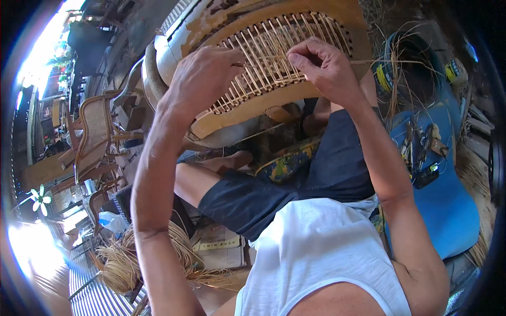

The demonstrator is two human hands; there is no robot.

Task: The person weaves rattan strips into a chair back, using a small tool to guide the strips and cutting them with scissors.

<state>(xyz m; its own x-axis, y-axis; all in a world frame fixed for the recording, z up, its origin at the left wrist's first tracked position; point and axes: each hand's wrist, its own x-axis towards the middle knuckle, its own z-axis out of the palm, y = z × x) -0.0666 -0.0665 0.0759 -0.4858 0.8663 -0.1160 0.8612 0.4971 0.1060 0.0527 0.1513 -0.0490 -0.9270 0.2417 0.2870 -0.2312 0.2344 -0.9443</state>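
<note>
A wooden chair panel (232, 122) is tilted before me, its oval opening strung with several cane strands (258, 50) side by side. Over the left part of the opening, my left hand (205, 79) is closed, its fingers curled down toward the strands; what they grip is hidden. On the right, my right hand (324, 66) has thumb and forefinger pinched on a thin cane strand at the weave. A loose strand end (392, 61) sticks out to the right beyond that wrist.
A coil of cane (118, 263) lies at lower left near a cardboard box (219, 247). Cane-backed chairs (95, 129) stand at the left. On the right are a blue mat (443, 205) with tools (421, 147) and a round tub (416, 52) with loose strands.
</note>
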